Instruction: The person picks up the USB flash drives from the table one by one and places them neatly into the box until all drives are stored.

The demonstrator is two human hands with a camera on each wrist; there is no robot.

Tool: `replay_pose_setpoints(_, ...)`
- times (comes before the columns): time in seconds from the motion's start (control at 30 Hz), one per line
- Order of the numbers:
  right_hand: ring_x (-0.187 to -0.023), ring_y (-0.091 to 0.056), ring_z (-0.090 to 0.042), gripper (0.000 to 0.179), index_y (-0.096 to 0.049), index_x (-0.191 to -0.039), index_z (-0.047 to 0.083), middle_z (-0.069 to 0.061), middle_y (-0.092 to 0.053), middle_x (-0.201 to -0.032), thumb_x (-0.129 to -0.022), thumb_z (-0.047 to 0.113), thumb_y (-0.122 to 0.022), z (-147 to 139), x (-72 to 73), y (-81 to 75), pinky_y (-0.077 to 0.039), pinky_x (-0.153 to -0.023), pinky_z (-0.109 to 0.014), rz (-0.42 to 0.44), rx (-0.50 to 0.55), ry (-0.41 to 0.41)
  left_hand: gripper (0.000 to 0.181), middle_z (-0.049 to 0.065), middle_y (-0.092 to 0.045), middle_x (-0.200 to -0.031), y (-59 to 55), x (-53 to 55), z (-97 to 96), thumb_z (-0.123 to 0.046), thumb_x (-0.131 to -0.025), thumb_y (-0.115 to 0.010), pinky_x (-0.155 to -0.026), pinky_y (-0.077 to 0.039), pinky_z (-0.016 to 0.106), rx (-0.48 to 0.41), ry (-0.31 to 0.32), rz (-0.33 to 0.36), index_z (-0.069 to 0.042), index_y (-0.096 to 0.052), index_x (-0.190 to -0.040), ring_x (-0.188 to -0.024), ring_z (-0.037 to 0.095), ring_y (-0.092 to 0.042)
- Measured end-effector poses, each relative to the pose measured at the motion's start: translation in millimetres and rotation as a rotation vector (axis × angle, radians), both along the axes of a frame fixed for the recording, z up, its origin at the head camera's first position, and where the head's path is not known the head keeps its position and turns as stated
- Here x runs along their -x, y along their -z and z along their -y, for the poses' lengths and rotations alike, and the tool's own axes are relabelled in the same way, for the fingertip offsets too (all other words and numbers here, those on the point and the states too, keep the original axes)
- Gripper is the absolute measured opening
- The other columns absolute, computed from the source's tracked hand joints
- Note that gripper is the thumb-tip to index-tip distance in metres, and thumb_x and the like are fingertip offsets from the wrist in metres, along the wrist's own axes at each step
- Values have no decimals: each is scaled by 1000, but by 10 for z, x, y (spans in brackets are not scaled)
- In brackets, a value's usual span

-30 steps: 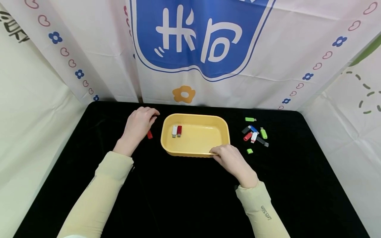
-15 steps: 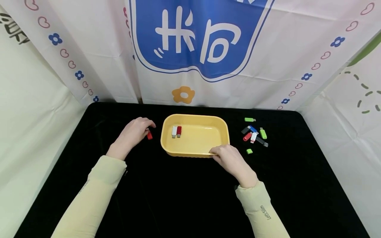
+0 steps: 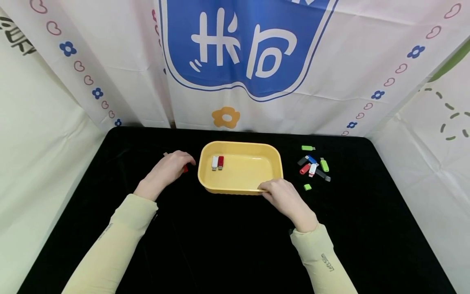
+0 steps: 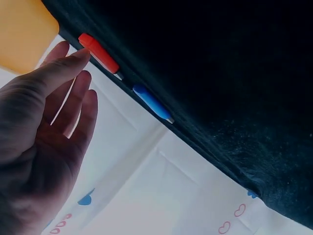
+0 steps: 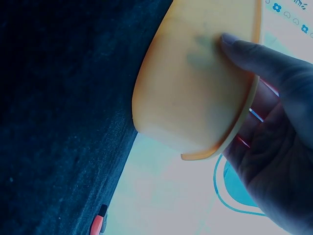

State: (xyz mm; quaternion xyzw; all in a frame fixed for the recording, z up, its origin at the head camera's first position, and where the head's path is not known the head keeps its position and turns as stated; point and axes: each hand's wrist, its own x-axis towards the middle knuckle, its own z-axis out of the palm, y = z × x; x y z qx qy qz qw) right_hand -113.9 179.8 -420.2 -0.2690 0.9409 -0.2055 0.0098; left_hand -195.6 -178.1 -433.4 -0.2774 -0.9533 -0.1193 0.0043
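Observation:
A red USB stick [image 4: 100,55] lies on the black cloth left of the yellow tray [image 3: 244,188]. My left hand [image 3: 165,169] is over it, thumb tip at its end and the other fingers extended and apart. Beyond it in the left wrist view lies a blue USB stick [image 4: 152,102]; my hand mostly hides both in the head view. My right hand [image 3: 284,199] grips the tray's near right rim, thumb [image 5: 244,51] on the outer wall and fingers inside. Inside the tray at left, a white USB stick [image 3: 214,162] and a dark red USB stick [image 3: 220,162] lie side by side.
Right of the tray is a loose group of several USB sticks, including a blue one [image 3: 313,160], a red one [image 3: 305,169] and a green one [image 3: 324,165]. A small green piece [image 3: 307,187] lies nearer. A printed curtain [image 3: 147,102] closes off the table's back edge.
My left hand has come back from the table's far side, then shifted slightly right over the red USB stick, covering more of it. The right hand keeps its grip on the tray.

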Motion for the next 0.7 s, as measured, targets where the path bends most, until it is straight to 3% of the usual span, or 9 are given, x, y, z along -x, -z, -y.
replay_pose_setpoints(0.3,-72,-62,-5,13,-77,-89,17,5,-75,-85,-89,5,-72,-3,-3,27,-54,-69,-28,-18,0,-3,39,11,-71,-121,-27,-7,-43,17,-86,-60,-91,-56,43,68,-17,103,-8,-73,-112,-106,28,-68)
replay_pose_setpoints(0.7,-70,-60,-4,12,-76,-89,17,5,-75,-85,-89,5,-72,-6,4,28,-53,-68,-26,-19,0,-7,28,9,-74,-116,-52,-5,-5,8,-89,-63,-90,-57,42,102,-11,134,-8,-77,-107,-109,28,-69)
